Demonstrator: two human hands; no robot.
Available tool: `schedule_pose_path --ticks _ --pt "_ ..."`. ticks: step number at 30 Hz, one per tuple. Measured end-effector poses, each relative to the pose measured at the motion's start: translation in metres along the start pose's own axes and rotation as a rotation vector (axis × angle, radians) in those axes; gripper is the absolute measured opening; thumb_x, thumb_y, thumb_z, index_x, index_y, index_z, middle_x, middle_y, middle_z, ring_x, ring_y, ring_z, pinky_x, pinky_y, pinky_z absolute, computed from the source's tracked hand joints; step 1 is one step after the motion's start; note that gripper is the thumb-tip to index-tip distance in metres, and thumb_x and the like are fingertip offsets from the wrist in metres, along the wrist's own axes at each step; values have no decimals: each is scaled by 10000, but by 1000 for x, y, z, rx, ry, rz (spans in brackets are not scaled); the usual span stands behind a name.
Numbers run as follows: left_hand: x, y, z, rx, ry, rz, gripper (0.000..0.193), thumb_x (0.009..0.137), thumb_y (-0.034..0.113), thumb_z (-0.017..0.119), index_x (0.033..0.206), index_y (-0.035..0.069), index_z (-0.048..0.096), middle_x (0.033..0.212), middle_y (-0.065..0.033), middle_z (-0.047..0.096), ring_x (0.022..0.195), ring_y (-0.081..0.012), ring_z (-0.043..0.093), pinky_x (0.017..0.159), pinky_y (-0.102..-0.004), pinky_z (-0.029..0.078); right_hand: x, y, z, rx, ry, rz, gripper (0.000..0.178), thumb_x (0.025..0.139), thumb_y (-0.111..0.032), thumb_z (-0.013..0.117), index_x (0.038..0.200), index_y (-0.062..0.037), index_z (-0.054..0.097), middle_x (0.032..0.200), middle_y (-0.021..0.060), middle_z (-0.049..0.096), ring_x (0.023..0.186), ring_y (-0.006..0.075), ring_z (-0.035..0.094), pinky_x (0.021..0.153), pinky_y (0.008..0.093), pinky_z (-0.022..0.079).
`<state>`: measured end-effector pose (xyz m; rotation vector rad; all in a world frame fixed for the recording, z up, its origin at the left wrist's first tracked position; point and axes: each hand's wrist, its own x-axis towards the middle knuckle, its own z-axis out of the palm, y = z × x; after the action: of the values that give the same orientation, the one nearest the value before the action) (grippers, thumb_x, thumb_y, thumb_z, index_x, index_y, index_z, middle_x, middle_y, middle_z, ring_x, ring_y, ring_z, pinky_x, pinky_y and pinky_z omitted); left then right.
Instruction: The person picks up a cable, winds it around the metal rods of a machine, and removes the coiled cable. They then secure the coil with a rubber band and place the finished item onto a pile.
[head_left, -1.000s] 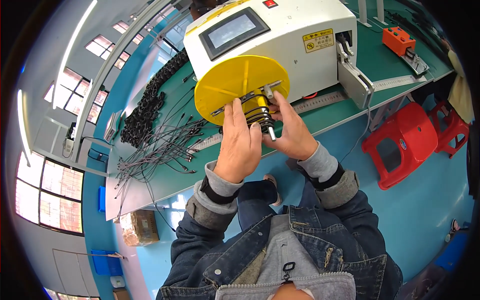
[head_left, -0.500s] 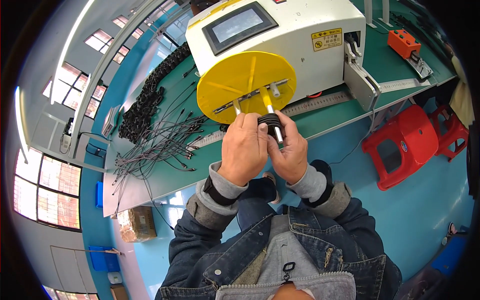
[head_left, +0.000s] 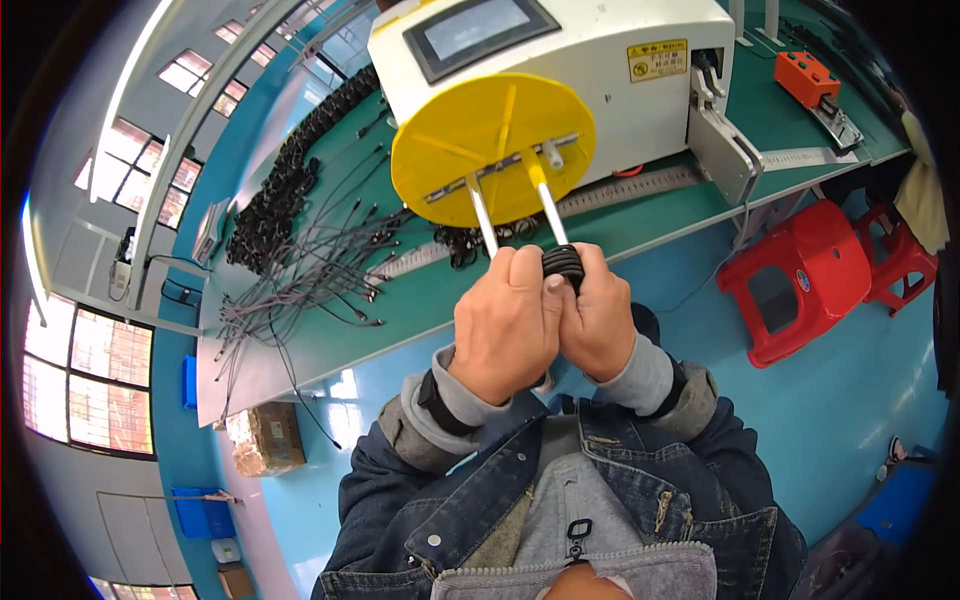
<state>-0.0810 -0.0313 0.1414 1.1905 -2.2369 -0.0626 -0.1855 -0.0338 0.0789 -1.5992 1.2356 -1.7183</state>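
A tight coil of black cable (head_left: 563,262) is gripped between my two hands at the outer ends of two metal rods. The rods stick out from a round yellow disc (head_left: 450,150) on the front of a white winding machine (head_left: 620,120). My left hand (head_left: 507,325) is closed at the coil's left side, its thumb pressed on the near part. Curled round the right side is my right hand (head_left: 602,315). Fingers hide much of the coil and the rod tips, so I cannot tell whether the coil still encircles a rod.
Many loose cables (head_left: 300,270) spread over the green table (head_left: 640,225) at left, beside a long pile of black coiled cables (head_left: 275,210). A steel ruler (head_left: 640,190) runs under the machine. An orange control box (head_left: 805,80) sits at right. Red plastic stools (head_left: 825,265) stand below.
Both hands have drawn the coil toward me along the rods, baring more of the metal. The rod end that poked out past the coil no longer shows. The view has shifted slightly.
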Motion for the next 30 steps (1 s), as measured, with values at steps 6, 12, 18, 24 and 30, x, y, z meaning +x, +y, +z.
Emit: schedule_pose_path --ticks 6,12,18,24,30 --pt "-34 11 11 -70 66 -81 163 857 138 490 936 -2 466 823 -193 495 659 -382 528 566 -431 431 -19 6 -7 -77 -59 -33 215 797 -124 530 967 -8 465 697 226 573 652 416 564 557 472 442" --pt "-53 -45 20 -505 -179 -109 334 903 224 444 1126 -24 460 1018 -191 537 787 -331 595 665 -369 487 -25 38 5 -48 -145 -80 111 824 -94 482 895 -10 500 690 193 574 653 391 585 533 371 454" --pt "-47 -66 9 -1440 -582 -778 410 925 293 428 1191 -19 445 1115 -133 536 928 -231 583 779 -346 489 -27 40 12 63 -211 -38 108 863 -108 473 894 -7 493 684 171 587 637 342 609 528 337 456" --pt "-29 -77 -3 -1057 -901 -774 412 918 303 463 1177 -17 457 1059 -87 567 967 -173 559 823 -340 484 -32 52 13 92 -235 12 111 877 -112 477 908 -6 486 670 152 588 624 311 618 530 323 458" --pt "-41 -83 14 -1241 -761 -791 457 895 332 504 1184 -18 450 1040 -68 571 960 -185 564 828 -362 484 -32 59 15 70 -224 -24 112 876 -111 473 921 -9 480 684 156 588 629 322 616 528 324 458"
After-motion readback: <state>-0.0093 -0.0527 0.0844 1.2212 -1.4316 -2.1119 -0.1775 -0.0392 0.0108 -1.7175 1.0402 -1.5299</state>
